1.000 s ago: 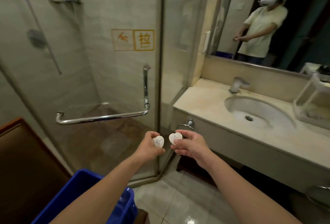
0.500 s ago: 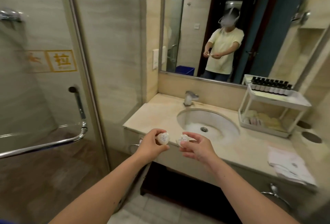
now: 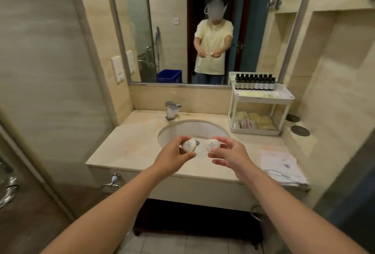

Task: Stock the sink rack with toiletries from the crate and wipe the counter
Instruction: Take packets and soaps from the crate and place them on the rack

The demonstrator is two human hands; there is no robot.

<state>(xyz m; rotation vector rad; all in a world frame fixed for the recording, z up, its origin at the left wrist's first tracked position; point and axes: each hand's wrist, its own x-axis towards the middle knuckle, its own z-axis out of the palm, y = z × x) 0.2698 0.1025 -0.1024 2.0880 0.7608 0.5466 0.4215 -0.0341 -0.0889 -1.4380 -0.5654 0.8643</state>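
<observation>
My left hand (image 3: 172,155) pinches a small white heart-shaped soap (image 3: 189,145) with a printed label. My right hand (image 3: 231,155) pinches a second white heart-shaped soap (image 3: 212,146). Both are held side by side above the front of the sink basin (image 3: 192,129). The white two-tier sink rack (image 3: 260,96) stands on the beige counter (image 3: 125,144) at the back right. Its top tier carries a row of dark bottles (image 3: 254,82). Its lower tier holds pale packets (image 3: 253,121).
A chrome faucet (image 3: 171,109) stands behind the basin. Folded white cloths (image 3: 282,167) lie on the counter's right front. A large mirror (image 3: 203,26) reflects a person and a blue crate (image 3: 169,76). Two dark round discs (image 3: 300,131) lie right of the rack. A glass shower door is at left.
My view has swung right from the shower door to face the sink and mirror. Both hands keep hold of the soaps and now hover over the basin.
</observation>
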